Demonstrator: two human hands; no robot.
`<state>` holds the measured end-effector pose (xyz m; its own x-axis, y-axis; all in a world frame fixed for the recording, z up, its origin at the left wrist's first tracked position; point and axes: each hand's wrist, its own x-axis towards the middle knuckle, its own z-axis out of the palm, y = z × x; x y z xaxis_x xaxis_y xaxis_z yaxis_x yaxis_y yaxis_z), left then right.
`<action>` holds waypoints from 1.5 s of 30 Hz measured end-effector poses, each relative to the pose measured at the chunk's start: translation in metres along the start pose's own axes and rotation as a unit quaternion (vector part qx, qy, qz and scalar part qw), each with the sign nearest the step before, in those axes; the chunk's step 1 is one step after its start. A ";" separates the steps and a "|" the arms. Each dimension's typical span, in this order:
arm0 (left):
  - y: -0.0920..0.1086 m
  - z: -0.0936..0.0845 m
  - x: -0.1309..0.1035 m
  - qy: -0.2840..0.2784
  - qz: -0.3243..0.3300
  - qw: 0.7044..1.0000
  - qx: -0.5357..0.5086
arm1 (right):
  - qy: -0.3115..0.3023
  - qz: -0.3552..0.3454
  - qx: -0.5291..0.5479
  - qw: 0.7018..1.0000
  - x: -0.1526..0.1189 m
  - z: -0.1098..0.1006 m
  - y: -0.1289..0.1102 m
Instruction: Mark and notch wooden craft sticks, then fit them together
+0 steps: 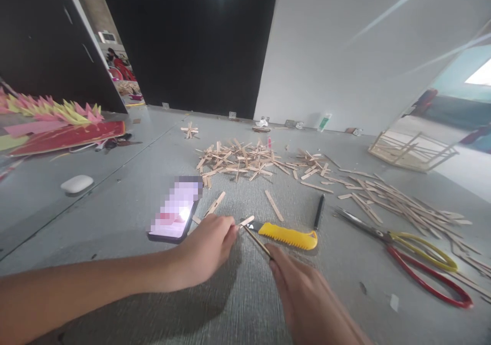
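My left hand [215, 242] is closed, with a short flat wooden stick [247, 221] poking out from between its fingertips. My right hand [295, 283] grips a thin brownish rod [257, 243], whose far end reaches to the stick or just beside it; whether they touch I cannot tell. Right behind them lies a yellow-handled knife [289, 235], its dark blade end close to the stick. One loose wooden stick [273, 206] rests beyond the knife, and another stick [215, 204] lies past my left hand.
Left of my hands lies a phone [172, 214] with a lit, blurred screen. Snips with red and yellow handles [391, 240] and a black pen-like rod [319, 212] are at right. Behind are piles of wooden pieces [241, 158] and long strips [399, 199]. A white case [77, 184] sits far left.
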<state>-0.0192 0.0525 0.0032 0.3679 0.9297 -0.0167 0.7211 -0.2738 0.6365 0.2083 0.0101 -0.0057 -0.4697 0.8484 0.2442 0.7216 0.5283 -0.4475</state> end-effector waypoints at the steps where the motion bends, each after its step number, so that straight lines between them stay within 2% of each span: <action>1: -0.002 0.000 0.001 -0.006 -0.001 1.000 -0.012 | -0.010 0.001 0.002 1.000 0.004 -0.009 0.004; 5: -0.010 0.005 0.002 0.004 -0.035 0.998 -0.056 | -0.026 0.043 -0.029 0.998 0.014 -0.042 0.015; 10: 0.004 0.006 -0.004 0.006 -0.043 0.996 -0.081 | -0.026 0.086 -0.015 0.996 0.016 -0.056 0.013; 13: 0.018 -0.002 -0.010 -0.021 -0.043 0.991 -0.127 | -0.027 0.098 -0.008 0.995 0.019 -0.064 0.010; 17: 0.030 -0.017 -0.020 -0.087 -0.095 0.955 -0.269 | -0.024 0.110 -0.022 0.993 0.023 -0.080 0.009; 21: 0.036 -0.024 -0.026 -0.098 -0.115 0.940 -0.307 | 0.015 0.096 -0.044 0.994 0.023 -0.089 0.012; 24: 0.037 -0.022 -0.029 -0.110 -0.112 0.935 -0.318 | 0.043 0.076 -0.052 0.995 0.022 -0.087 0.016; 32: 0.043 -0.022 -0.031 -0.131 -0.106 0.936 -0.309 | 0.026 0.048 -0.007 0.998 0.020 -0.070 0.015; 38: 0.046 -0.021 -0.030 -0.148 -0.098 0.939 -0.295 | -0.030 0.059 0.041 0.997 0.019 -0.056 0.012; 45: 0.043 -0.017 -0.031 -0.159 -0.066 0.949 -0.265 | -0.038 0.044 0.092 0.994 0.015 -0.038 0.012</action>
<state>-0.0096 0.0163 0.0442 0.5134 0.8034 -0.3016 0.4073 0.0812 0.9097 0.2297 0.0301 0.0256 -0.4512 0.8820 0.1357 0.6595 0.4320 -0.6152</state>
